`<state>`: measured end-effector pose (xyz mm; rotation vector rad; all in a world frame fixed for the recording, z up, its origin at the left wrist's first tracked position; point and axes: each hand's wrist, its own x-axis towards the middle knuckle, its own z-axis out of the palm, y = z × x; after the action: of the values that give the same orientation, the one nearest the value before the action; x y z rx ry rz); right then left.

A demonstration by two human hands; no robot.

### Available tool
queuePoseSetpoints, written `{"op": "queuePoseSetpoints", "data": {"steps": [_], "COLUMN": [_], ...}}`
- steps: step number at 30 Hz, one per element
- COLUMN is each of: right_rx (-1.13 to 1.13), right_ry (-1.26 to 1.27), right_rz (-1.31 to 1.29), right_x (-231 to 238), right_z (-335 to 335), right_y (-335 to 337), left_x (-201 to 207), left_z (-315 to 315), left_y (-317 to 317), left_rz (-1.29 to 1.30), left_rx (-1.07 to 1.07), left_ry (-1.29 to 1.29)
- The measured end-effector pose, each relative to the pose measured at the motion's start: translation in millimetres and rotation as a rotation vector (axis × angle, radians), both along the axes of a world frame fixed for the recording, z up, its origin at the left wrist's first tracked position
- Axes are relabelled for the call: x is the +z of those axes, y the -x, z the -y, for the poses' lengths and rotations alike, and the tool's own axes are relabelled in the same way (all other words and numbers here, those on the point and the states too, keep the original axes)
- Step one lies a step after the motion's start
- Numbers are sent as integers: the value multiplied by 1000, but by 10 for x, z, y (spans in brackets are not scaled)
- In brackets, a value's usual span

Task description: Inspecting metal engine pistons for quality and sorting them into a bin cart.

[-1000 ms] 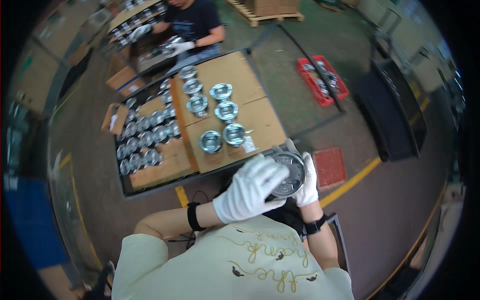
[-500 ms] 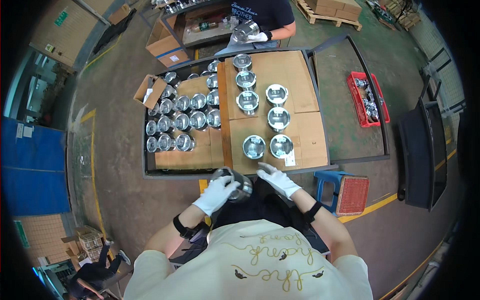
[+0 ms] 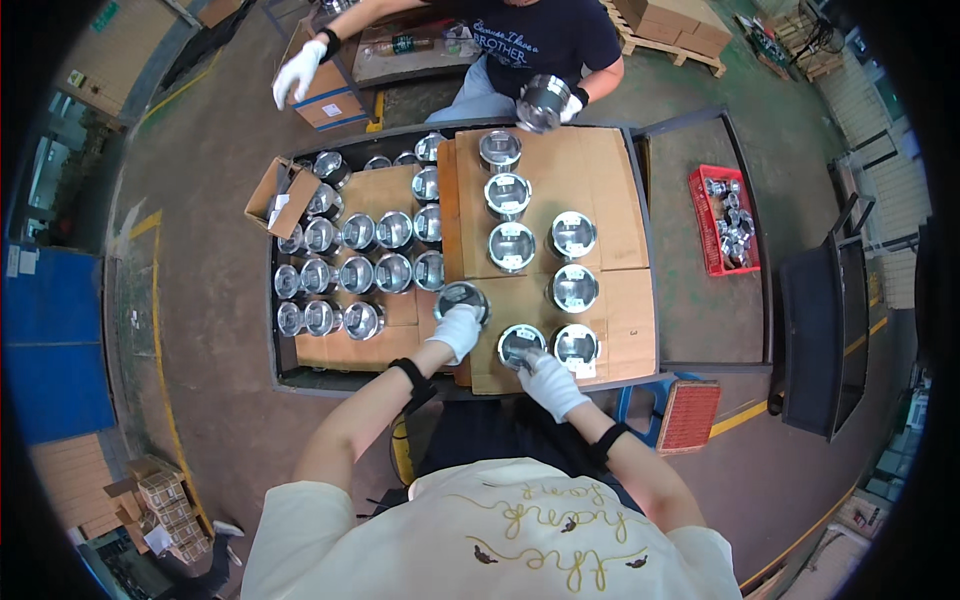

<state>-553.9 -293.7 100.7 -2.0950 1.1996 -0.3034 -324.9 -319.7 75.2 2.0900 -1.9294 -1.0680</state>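
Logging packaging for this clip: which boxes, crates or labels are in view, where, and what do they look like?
Small open brown cardboard box: on the tray's far-left corner, flaps up.
Brown cardboard carton with a blue and white label: far side, under the co-worker's gloved hand.
Red plastic crate: right of the tray, holding metal parts.
Stacked small cardboard boxes: floor, lower left.

You have only one view, from the camera on your head. It looks steeply down from above your chest onto the bench (image 3: 700,300) in front of you, at about arm's reach. The fisheye lens bends the bench edges near the rim. The far side, where another person (image 3: 540,40) stands, is probably less sharp.
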Motion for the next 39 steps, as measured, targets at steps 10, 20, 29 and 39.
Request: {"op": "queuePoseSetpoints", "data": {"steps": [10, 20, 29, 39], "right_rx": [44, 371, 352, 435], "right_ry": [-218, -128, 230, 247], "right_rz": [-146, -30, -203, -436], "right_x": [262, -92, 12, -567], "right_z": [-287, -62, 572, 612], "right_y": [294, 619, -71, -400], "left_x": [-477, 435, 482, 197], "left_z": [181, -983, -3409, -3906], "left_y": [661, 749, 1157, 1039], "left_rz": [281, 78, 229, 53], "left_rx": [-184, 388, 988, 1273], "left_ry": [118, 310, -304, -370]}}
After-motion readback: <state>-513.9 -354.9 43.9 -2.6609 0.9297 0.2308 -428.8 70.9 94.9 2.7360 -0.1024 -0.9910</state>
